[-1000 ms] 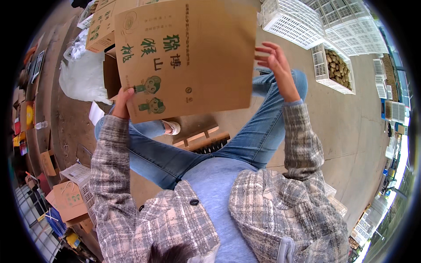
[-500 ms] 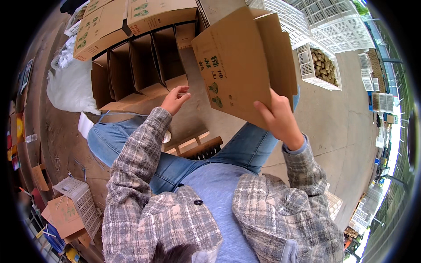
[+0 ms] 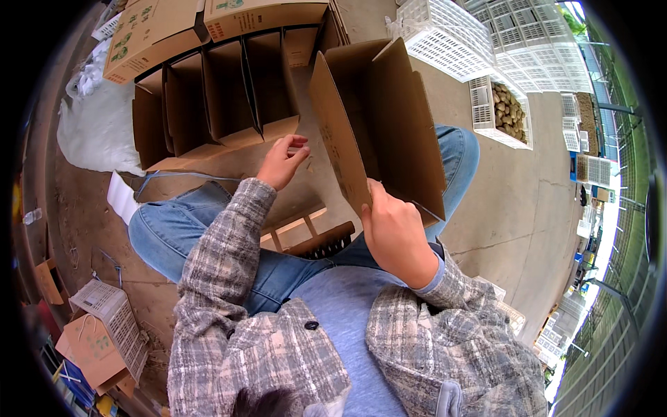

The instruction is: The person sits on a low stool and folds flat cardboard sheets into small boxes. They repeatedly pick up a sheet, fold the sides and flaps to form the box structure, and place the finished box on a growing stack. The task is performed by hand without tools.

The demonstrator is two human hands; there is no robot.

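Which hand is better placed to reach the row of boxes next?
Left, likely: the left hand looks empty and is near the row of boxes; the right hand grips the open box.

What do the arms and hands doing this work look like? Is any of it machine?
No machine parts show: these are a person's arms. The left hand and right hand wear no gloves. Both the left sleeve and right sleeve are long, in a grey and whitish plaid; a light blue cuff shows at the right wrist.
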